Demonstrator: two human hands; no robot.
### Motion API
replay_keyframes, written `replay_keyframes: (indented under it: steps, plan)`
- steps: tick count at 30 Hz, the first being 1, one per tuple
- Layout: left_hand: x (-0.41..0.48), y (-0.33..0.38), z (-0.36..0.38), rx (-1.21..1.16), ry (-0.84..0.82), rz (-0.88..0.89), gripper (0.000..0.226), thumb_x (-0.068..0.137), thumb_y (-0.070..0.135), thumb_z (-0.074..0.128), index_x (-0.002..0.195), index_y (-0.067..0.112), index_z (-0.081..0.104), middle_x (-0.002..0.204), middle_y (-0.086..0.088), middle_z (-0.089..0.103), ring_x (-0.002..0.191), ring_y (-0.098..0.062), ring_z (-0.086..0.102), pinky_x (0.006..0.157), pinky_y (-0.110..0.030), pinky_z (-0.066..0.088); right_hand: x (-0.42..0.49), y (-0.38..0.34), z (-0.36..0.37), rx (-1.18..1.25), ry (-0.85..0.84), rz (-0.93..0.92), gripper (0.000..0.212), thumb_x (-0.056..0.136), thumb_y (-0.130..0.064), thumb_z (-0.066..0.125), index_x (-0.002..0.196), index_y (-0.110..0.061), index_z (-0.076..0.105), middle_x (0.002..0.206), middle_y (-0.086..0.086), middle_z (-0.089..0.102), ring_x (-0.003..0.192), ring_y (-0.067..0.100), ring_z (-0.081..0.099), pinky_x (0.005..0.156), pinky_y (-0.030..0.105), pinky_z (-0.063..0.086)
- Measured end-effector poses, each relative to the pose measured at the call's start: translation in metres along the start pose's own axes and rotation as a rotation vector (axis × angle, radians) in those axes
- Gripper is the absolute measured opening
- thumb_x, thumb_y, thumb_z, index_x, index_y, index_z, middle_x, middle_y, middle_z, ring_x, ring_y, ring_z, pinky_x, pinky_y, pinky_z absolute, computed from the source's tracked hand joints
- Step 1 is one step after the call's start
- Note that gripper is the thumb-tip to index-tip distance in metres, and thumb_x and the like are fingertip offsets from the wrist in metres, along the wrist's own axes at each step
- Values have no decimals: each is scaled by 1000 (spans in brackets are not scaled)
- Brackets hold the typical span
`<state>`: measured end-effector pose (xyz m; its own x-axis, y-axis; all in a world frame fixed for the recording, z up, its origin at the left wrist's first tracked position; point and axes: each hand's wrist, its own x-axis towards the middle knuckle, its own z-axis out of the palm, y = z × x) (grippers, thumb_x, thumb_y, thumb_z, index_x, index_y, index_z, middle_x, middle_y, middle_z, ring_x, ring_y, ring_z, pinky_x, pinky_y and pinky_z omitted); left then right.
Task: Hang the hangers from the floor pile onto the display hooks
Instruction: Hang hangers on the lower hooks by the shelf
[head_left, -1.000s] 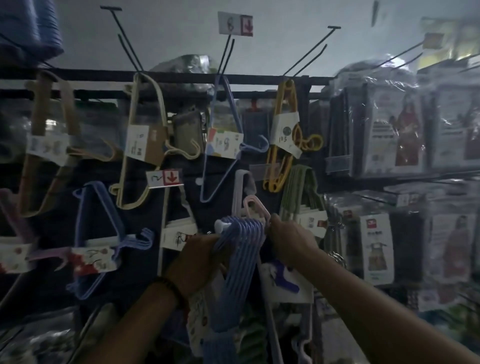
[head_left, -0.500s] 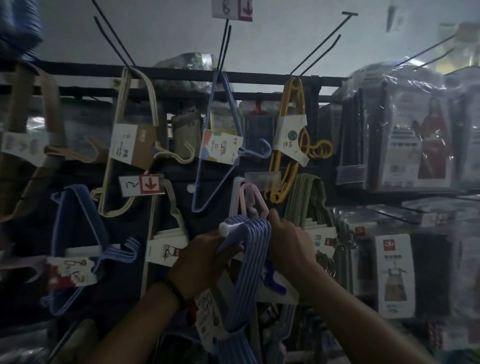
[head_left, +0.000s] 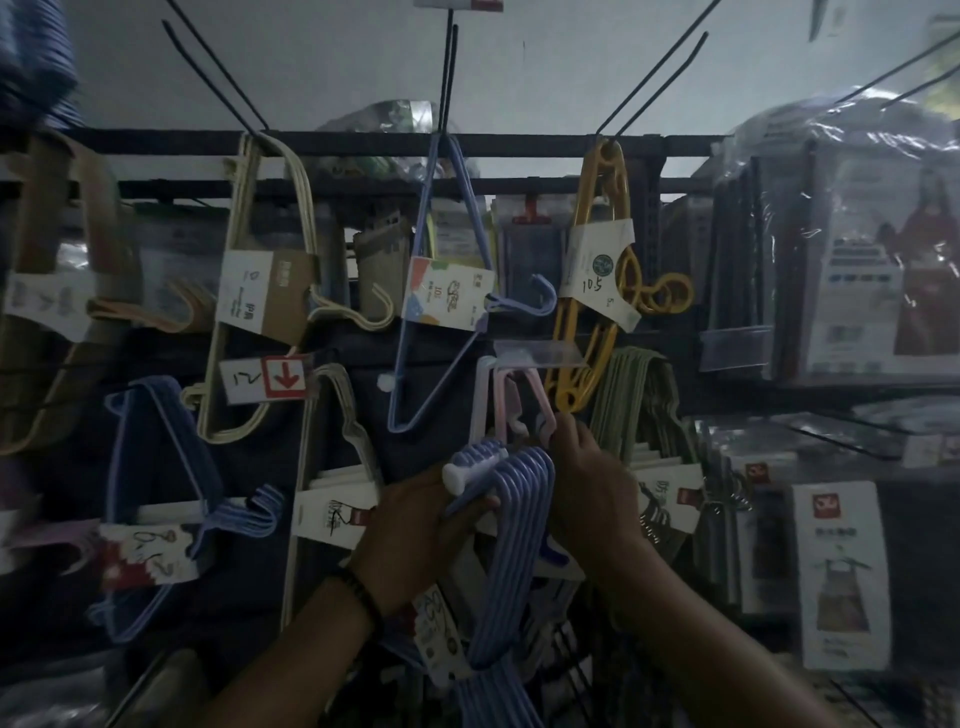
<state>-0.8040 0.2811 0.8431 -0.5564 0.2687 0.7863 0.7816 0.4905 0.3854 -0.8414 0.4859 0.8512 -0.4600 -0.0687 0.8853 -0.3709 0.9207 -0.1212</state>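
Observation:
A bundle of light-blue hangers (head_left: 511, 545) hangs at centre, its top draped over a hook with a white tip (head_left: 457, 474). My left hand (head_left: 415, 530) grips the bundle's left side just under that tip. My right hand (head_left: 587, 488) is closed on the bundle's right side, fingers up by a pink hanger (head_left: 524, 400) on the hook behind. A paper label (head_left: 441, 634) sticks out low on the bundle.
Other bundles hang on the rack: cream (head_left: 249, 291), blue (head_left: 457, 280), yellow (head_left: 602, 270), green (head_left: 634, 400), dark blue (head_left: 156, 499). Bare wire hooks (head_left: 447, 67) jut out overhead. Bagged aprons (head_left: 841, 571) fill the right side. A price tag with a red arrow (head_left: 267, 379) sits left.
The view has drifted closer and upward. The blue bundle's top has slid further along the white-tipped hook, and both hands stay on it.

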Motion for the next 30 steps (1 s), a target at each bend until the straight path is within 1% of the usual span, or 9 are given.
replay_keyframes:
  steps: [4, 7, 9, 12, 15, 19, 22, 25, 30]
  plan:
    - [1, -3, 1, -6, -18, -9, 65, 98, 77, 39, 143, 33, 58, 143, 10, 64, 135, -5, 59, 115, -27, 44, 2, 3, 3, 11, 9, -21, 35, 96, -33, 69, 115, -16, 45, 92, 5, 66, 57, 21, 65, 43, 30, 48]
    - [2, -5, 4, 91, 0, -36, 70, 98, 76, 40, 133, 23, 70, 122, 20, 73, 115, 4, 66, 99, -21, 53, 2, 10, 8, 7, -75, -52, 52, 93, -32, 74, 128, -18, 37, 102, 5, 67, 68, 21, 69, 53, 38, 59]
    - [7, -2, 8, 119, 6, -72, 50, 100, 62, 49, 109, 21, 74, 94, 36, 69, 90, 17, 64, 78, -4, 46, 7, 12, 8, 59, -172, 45, 58, 92, -37, 74, 133, -22, 36, 104, 2, 68, 77, 22, 70, 61, 43, 61]
    - [16, 3, 9, 89, -14, -138, 15, 101, 45, 58, 90, 41, 67, 88, 36, 67, 79, 12, 64, 70, -3, 42, 20, 12, 10, 94, -265, 160, 41, 93, -40, 70, 122, -26, 43, 95, -3, 69, 76, 19, 70, 63, 42, 61]
    - [18, 1, 8, 75, -14, -163, 24, 102, 40, 58, 79, 47, 61, 84, 30, 69, 77, 8, 65, 68, -5, 43, 35, 9, 19, 81, -303, 140, 31, 94, -27, 71, 109, -24, 44, 87, -2, 67, 69, 18, 68, 58, 39, 60]
    - [9, -16, 4, 160, 16, -171, 40, 106, 27, 59, 70, 42, 53, 74, 29, 65, 67, 7, 62, 62, -6, 38, 48, 1, 39, -16, -339, 96, 22, 105, -25, 53, 123, -11, 51, 102, 8, 66, 86, 22, 71, 72, 34, 60]
    - [0, -27, -5, 209, 69, -221, 31, 105, 39, 56, 74, 34, 61, 70, 20, 66, 68, -2, 65, 59, -17, 44, 50, -1, 48, 0, -403, 148, 26, 107, -26, 45, 128, -9, 50, 104, 7, 64, 91, 25, 67, 73, 35, 51]
    - [-8, -32, -14, 214, 100, -250, 43, 103, 49, 49, 91, 16, 72, 81, 6, 73, 77, -11, 69, 72, -34, 57, 48, 5, 56, -30, -473, 77, 32, 111, -29, 38, 132, -7, 47, 111, 7, 67, 94, 24, 68, 74, 32, 48]
    - [-25, -31, -35, 295, 214, -293, 36, 105, 47, 50, 93, 22, 72, 82, 10, 73, 76, -3, 69, 71, -35, 59, 51, -10, 33, 20, -460, 241, 34, 105, -41, 37, 119, -13, 49, 108, 10, 63, 92, 31, 65, 70, 43, 52]
